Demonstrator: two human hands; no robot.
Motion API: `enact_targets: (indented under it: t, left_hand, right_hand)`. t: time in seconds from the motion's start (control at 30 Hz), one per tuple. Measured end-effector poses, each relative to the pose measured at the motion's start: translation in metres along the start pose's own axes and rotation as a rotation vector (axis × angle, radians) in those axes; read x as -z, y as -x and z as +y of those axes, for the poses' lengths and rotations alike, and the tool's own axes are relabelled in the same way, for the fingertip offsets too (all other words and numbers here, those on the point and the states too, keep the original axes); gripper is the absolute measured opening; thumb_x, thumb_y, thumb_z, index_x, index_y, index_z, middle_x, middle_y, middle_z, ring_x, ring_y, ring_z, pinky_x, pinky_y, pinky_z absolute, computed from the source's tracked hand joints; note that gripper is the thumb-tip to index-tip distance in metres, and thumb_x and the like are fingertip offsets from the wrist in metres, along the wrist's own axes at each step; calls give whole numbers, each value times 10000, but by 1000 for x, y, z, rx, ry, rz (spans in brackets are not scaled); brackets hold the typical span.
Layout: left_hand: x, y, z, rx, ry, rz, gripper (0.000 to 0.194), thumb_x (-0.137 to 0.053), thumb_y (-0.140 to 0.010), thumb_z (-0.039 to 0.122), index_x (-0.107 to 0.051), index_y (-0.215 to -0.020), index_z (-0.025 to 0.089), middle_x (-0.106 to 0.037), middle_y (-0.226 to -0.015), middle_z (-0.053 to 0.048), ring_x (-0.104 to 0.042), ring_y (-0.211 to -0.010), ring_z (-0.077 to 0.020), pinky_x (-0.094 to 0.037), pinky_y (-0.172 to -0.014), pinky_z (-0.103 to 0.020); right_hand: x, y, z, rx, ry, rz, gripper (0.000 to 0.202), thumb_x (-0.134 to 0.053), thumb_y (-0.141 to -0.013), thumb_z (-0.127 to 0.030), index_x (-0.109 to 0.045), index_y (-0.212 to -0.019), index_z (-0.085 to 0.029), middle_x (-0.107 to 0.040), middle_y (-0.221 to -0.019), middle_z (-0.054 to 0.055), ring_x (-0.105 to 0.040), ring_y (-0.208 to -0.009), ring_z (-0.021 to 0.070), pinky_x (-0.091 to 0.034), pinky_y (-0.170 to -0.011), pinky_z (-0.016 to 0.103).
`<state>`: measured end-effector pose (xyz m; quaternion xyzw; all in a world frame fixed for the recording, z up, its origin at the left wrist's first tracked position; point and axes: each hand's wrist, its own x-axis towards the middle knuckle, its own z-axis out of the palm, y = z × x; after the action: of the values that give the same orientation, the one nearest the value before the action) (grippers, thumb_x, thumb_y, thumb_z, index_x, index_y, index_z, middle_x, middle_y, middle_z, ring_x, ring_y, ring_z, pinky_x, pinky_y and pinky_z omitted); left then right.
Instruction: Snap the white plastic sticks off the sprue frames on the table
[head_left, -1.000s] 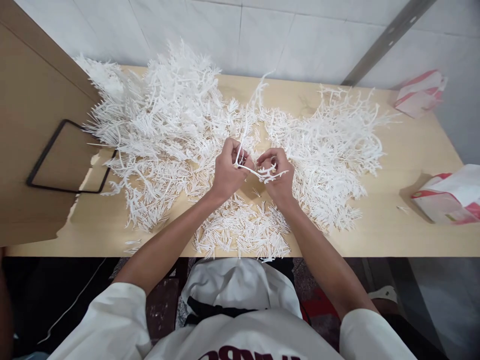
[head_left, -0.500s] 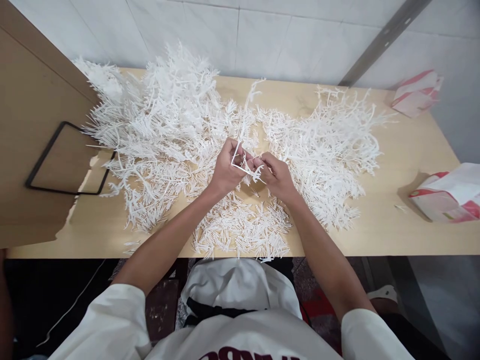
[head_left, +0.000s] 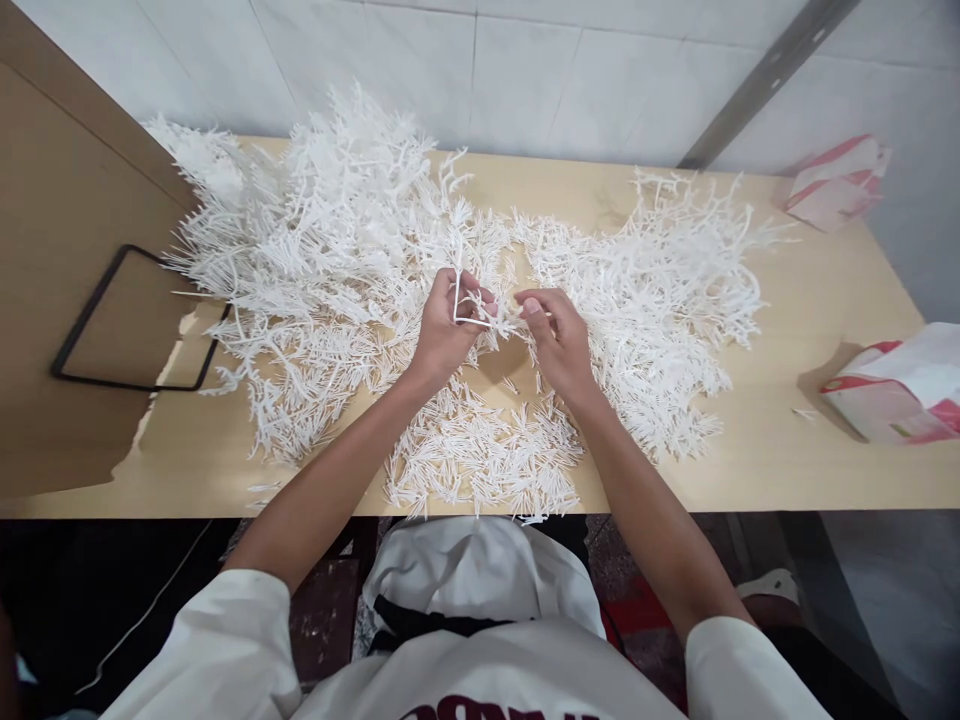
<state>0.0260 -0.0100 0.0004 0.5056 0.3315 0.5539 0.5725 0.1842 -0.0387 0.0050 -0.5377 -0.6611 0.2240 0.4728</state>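
Observation:
My left hand (head_left: pixel 448 325) is closed round a white branched plastic piece (head_left: pixel 459 285), like a moulding sprue. One thin arm of it rises past my fingers; another bends right, ending in a cluster of short prongs. Just right of that cluster is my right hand (head_left: pixel 556 335), thumb and forefinger drawn together; whatever lies between them is too small to make out. Below both hands spreads a low heap of small loose white sticks (head_left: pixel 487 455). Taller tangles of similar branched pieces lie on the left (head_left: pixel 337 220) and on the right (head_left: pixel 660 270).
The pale wooden table (head_left: pixel 757 430) meets a tiled wall (head_left: pixel 525 80). A torn cardboard box (head_left: pixel 67 230) with a black rectangular frame (head_left: pixel 90 310) stands at left. Two red-and-white paper containers (head_left: pixel 892 385) (head_left: pixel 840 185) are at right.
My right hand has drawn slightly away from the prongs, opening a small gap between the hands. My left hand and the branched piece have shifted a little left.

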Motion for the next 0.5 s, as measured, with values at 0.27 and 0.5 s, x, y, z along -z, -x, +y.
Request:
enact_targets:
  t: [0.27,0.5]
  left_hand:
    - [-2,2,4,-45,-84,-73,440,-764,-727,333,-413,-973,239,-612,-864,13,-635,-831,-116,-490,-692,-232]
    - [-3,7,-3,-142,-237,-102,307,-648,-819,219,-351,-897,234,-551,-859,18,-543,-759,-88,-449,-721,-259]
  right_hand:
    - [-3,1,2,89,-19,-11,213,-587,-864,-451,-618,-872,-240,-687,-852,-10,-595,-678,101,-506,-661,276]
    - [-6,5,-2,74,75,-46,101,-572,-860,-337,-568,-837,-239,-653,-771,-25,-590,-649,96,-480,-621,255]
